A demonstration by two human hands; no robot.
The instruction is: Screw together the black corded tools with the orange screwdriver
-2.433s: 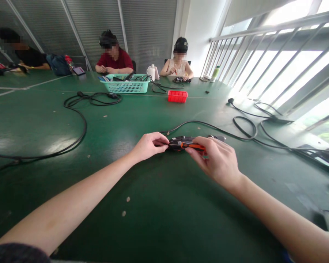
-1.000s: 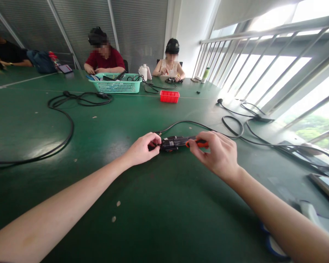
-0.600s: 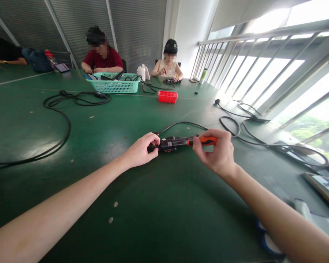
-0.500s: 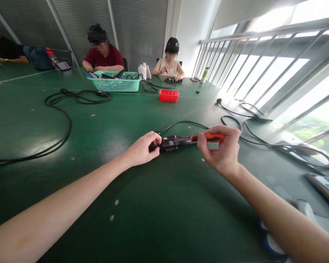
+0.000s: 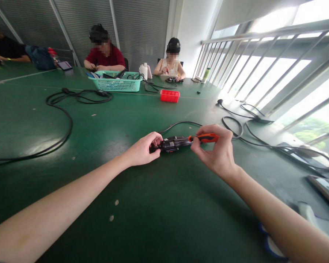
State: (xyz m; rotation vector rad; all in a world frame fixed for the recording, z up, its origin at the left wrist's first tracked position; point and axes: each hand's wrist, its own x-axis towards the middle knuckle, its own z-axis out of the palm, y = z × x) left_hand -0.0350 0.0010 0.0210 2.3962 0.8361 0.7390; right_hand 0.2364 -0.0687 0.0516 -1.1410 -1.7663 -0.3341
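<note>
A long black device (image 5: 171, 144) lies on the green table in front of me; its exact kind is not clear. My left hand (image 5: 145, 149) is closed around its left end, with thumb and fingers pinching it. My right hand (image 5: 218, 149) grips a screwdriver (image 5: 208, 137) by its orange and black handle. The screwdriver lies nearly level, pointing left along the right part of the device. Its tip is too small to make out, so contact with a screw cannot be told. A thin black cable (image 5: 181, 122) curves behind the device.
A red divided box (image 5: 170, 96) and a green basket (image 5: 117, 85) of tools stand farther back. Black cords (image 5: 68, 120) loop at left, and more cords (image 5: 244, 124) at right. A phone-like device (image 5: 325, 188) lies at the right edge. Several people sit across the table.
My right hand has moved a little to the left with the screwdriver, its handle now closer to the black device. My left hand keeps its hold on the device.
</note>
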